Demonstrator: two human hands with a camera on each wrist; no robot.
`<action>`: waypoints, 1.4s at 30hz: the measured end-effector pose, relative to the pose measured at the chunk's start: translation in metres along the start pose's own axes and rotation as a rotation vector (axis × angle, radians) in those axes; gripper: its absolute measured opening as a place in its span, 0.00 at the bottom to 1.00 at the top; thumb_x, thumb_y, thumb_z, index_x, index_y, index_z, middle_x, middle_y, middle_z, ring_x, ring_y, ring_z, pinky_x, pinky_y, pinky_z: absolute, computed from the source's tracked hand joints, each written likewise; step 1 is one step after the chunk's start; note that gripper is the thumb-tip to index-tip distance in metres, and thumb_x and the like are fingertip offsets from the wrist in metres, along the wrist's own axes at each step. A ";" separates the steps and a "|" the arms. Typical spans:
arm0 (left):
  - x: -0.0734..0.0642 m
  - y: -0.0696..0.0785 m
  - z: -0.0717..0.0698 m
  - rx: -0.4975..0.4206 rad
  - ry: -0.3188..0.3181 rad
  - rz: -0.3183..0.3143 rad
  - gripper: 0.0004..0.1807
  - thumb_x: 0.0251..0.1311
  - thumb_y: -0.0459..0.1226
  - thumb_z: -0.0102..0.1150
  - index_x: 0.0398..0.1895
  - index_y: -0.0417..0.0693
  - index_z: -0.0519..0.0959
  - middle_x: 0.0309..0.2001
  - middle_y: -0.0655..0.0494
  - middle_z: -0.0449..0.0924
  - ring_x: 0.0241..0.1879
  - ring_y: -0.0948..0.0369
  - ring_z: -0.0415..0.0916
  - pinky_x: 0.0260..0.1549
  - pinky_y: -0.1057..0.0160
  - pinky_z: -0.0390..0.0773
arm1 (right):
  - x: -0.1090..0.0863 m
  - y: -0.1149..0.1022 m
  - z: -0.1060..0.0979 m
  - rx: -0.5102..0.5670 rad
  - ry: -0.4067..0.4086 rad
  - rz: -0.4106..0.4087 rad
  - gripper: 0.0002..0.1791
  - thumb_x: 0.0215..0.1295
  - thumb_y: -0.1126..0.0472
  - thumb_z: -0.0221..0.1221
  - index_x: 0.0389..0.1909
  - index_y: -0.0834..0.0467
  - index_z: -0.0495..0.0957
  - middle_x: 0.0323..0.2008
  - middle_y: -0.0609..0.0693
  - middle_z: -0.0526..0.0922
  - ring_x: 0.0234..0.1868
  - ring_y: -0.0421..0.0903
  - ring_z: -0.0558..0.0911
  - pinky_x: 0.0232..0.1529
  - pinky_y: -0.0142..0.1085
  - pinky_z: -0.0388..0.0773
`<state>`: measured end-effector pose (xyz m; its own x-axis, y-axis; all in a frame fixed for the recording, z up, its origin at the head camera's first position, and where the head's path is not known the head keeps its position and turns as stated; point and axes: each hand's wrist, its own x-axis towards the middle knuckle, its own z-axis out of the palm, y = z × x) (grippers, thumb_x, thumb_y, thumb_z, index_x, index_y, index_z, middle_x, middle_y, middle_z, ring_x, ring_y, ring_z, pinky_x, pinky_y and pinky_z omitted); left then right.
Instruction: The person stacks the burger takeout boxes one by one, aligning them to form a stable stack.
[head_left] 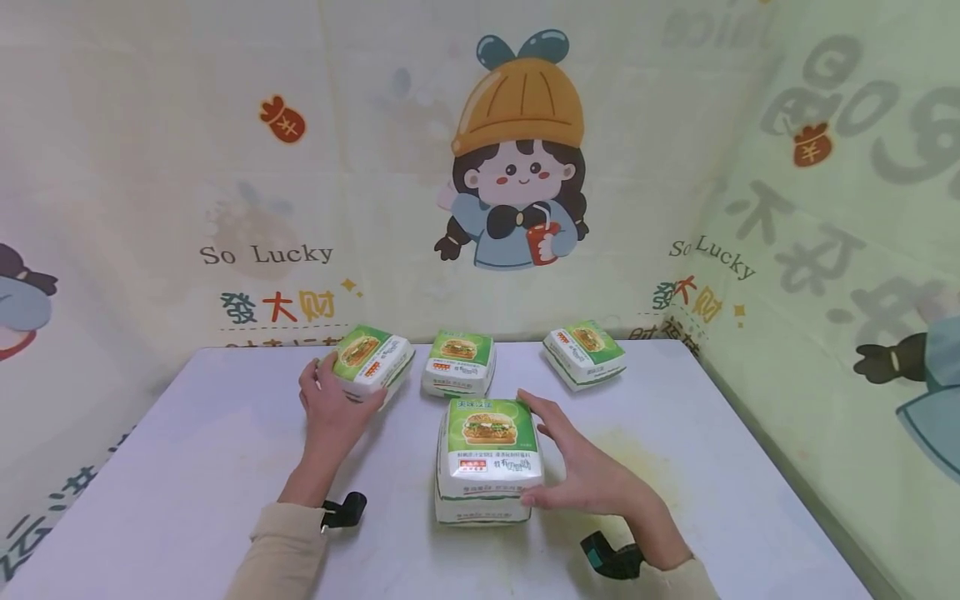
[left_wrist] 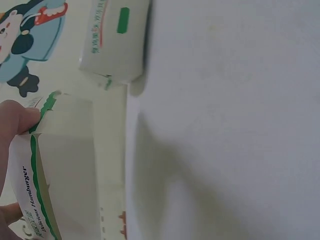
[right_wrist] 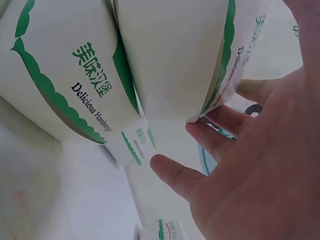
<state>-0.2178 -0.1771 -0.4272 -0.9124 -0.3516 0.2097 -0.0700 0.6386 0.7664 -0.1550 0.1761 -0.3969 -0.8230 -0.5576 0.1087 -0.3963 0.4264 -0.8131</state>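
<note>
L grip [head_left: 335, 418]: you pinch L box [head_left: 369, 367]
R grip [head_left: 587, 471]: half-curled on top box [head_left: 489, 454], prob. steadying it on lower box [head_left: 480, 513]

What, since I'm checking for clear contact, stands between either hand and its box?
Nothing visible: the left hand grips the left box, and the right hand grips the upper front box. The middle back box stands behind it, not between.

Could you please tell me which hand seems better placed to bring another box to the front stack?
Probably the left hand: it grips the back-left box, while the right hand holds the upper box of the front stack.
</note>
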 end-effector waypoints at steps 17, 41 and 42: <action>-0.017 0.034 -0.021 -0.021 -0.029 0.201 0.56 0.50 0.45 0.72 0.78 0.47 0.48 0.76 0.42 0.39 0.74 0.43 0.45 0.65 0.36 0.64 | 0.003 0.002 0.003 -0.010 0.018 -0.018 0.60 0.48 0.45 0.74 0.76 0.32 0.44 0.78 0.44 0.50 0.77 0.48 0.55 0.72 0.61 0.58; -0.041 0.066 -0.037 -0.130 -0.166 0.412 0.54 0.52 0.41 0.71 0.79 0.54 0.47 0.78 0.51 0.44 0.74 0.49 0.51 0.66 0.37 0.65 | 0.000 0.002 0.002 -0.023 0.024 -0.026 0.60 0.49 0.44 0.74 0.77 0.33 0.44 0.77 0.41 0.50 0.77 0.47 0.55 0.73 0.59 0.58; -0.042 0.068 -0.038 -0.148 -0.176 0.425 0.54 0.52 0.41 0.71 0.79 0.55 0.47 0.78 0.52 0.45 0.74 0.50 0.52 0.65 0.37 0.66 | 0.000 0.002 0.002 -0.023 0.024 -0.021 0.60 0.49 0.44 0.74 0.76 0.33 0.44 0.77 0.40 0.51 0.77 0.46 0.55 0.73 0.59 0.58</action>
<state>-0.1694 -0.1449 -0.3610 -0.9031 0.0488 0.4266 0.3701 0.5919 0.7160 -0.1548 0.1756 -0.3996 -0.8238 -0.5494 0.1399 -0.4227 0.4308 -0.7973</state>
